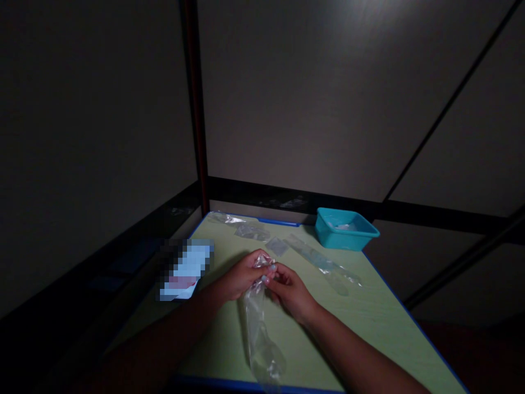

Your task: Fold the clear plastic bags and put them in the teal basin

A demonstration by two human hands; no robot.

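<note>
A long clear plastic bag (258,334) hangs from my two hands down toward the near edge of the green table (217,339). My left hand (248,275) is closed round its gathered upper end. Pinching the same plastic from the right, my right hand (289,290) has its fingertips touching those of my left hand. Whether anything lies inside the bunched plastic is hidden by the fingers. Beyond my hands, more clear plastic pieces lie flat: a small square one (278,246), a crumpled one (252,233) and long strips (315,257) to the right.
A turquoise basket (346,241) with some clear plastic in it stands at the table's back right corner. To the left of my left hand is a pixelated, bright, screen-like object (188,268). Dark wall panels rise behind the table and at its left.
</note>
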